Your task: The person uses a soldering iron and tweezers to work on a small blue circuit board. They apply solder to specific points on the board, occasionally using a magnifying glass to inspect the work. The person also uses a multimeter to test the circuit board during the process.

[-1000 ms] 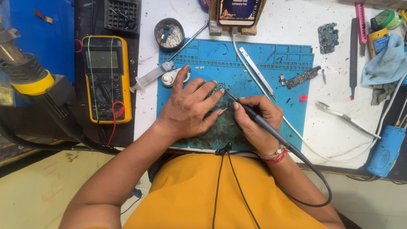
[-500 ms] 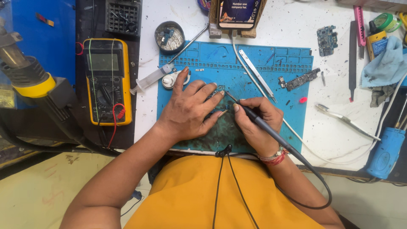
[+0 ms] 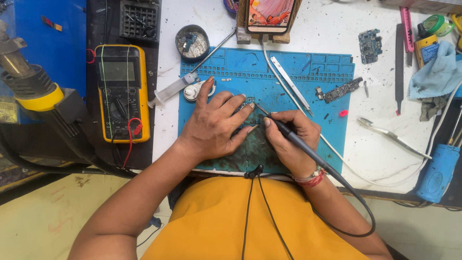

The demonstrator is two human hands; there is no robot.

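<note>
My left hand [image 3: 215, 123] lies flat on the blue work mat [image 3: 332, 139], fingers spread, pressing down a small circuit board [image 3: 247, 105] that is mostly hidden under the fingertips. My right hand [image 3: 290, 140] grips a black soldering iron [image 3: 298, 142] like a pen. Its tip points up-left and touches the board just beside my left fingertips. The iron's black cable [image 3: 358, 207] loops down past my right wrist and off the table edge.
A yellow multimeter [image 3: 121, 91] lies at left beside a hot-air gun [image 3: 33, 89]. A syringe [image 3: 173, 89], a round tin of parts [image 3: 192, 41], tweezers [image 3: 291, 84], a phone on a wooden stand [image 3: 269, 17], loose circuit boards [image 3: 339, 90], a blue cloth [image 3: 435, 74] and a blue tool handle [image 3: 435, 173] surround the mat.
Both hands stay on the board; the soldering tip has shifted only slightly. The view has drifted a little.
</note>
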